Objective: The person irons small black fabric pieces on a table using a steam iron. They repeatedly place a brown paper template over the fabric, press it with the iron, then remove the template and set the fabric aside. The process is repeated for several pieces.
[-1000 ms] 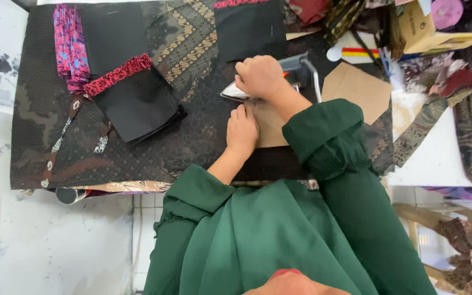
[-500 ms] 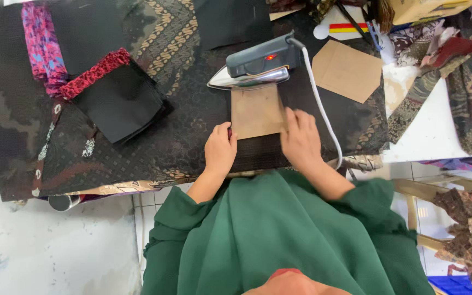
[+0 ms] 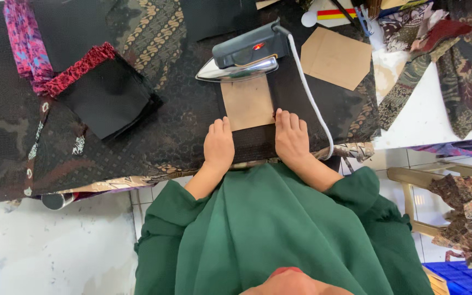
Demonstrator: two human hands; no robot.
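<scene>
Left hand (image 3: 218,146) and right hand (image 3: 292,139) flat, released, flanking brown card (image 3: 247,102); beyond, iron (image 3: 244,54); dark fabric (image 3: 296,93) perhaps partly hidden.

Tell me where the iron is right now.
In the head view the iron rests at top centre on the dark fabric, at the far edge of the brown card, beyond the left hand and right hand.

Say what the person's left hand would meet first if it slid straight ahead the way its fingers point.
Probably the left edge of the brown card template, just ahead of the left hand; beyond that, the iron.
</scene>
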